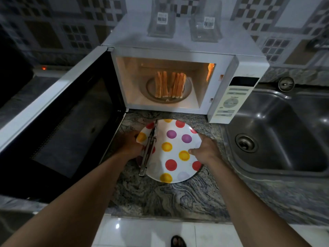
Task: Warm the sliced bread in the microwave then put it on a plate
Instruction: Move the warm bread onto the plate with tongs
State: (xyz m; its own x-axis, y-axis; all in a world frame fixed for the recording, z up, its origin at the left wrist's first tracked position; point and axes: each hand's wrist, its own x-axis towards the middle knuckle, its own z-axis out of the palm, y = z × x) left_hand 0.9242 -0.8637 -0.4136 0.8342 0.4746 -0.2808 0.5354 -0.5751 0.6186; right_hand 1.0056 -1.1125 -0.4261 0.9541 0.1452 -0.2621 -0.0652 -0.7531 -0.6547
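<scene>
- Granite counter, grey and veined: carries the white microwave at its back edge, against the patterned tiled wall.
- Microwave door: stands wide open, swung out to the left over the counter's left part; cavity glows orange.
- Sliced bread: stands on edge in a row on the round turntable inside the microwave, slices leaning on one another, not yet on the plate.
- Polka-dot plate, white with red, yellow and purple spots: lies near the middle of the counter, just in front of the microwave's opening, between both hands.
- Metal tongs: lie lengthwise across the plate's left part, one end sticking out past the rim toward the counter's front edge.
- Left hand: meets the plate's left rim just beside the tongs; fingers hidden behind the rim, so cannot tell whether curled or straight.
- Right hand: pinches the plate's right rim, thumb pressed flat on top by a yellow spot, other fingers out of sight beneath.
- Clear plastic containers with barcode labels: stand side by side on top of the microwave.
- Steel sink with round drain: sits at the counter's right end, just beside the microwave's control panel.
- White floor tiles: show below the counter's front edge, with a sandalled foot on them.
</scene>
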